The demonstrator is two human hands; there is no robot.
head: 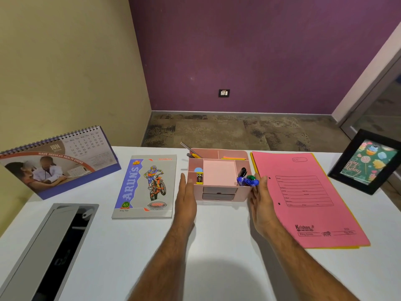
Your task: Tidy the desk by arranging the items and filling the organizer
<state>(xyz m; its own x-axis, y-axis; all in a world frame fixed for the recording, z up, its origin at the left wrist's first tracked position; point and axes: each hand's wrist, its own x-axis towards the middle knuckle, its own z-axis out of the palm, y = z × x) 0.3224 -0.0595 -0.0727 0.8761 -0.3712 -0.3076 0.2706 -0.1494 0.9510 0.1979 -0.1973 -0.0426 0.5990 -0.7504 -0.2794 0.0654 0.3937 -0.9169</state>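
Note:
A pink desk organizer [243,195] with two grey drawers stands at the middle of the white desk. Its compartments hold pink sticky notes [219,171], a small stapler [199,178], pens [192,152], a black marker and blue and green caps [247,181]. My left hand [185,198] lies flat against the organizer's left side, fingers straight. My right hand [261,200] presses flat against its right side. A notebook [145,185] with a motorbike cover lies to the left, and a pink file folder [308,198] lies to the right.
A desk calendar [58,161] stands at the far left. A black photo frame [366,161] stands at the far right edge. A grey cable tray [50,246] with an open flap is set into the desk at the near left.

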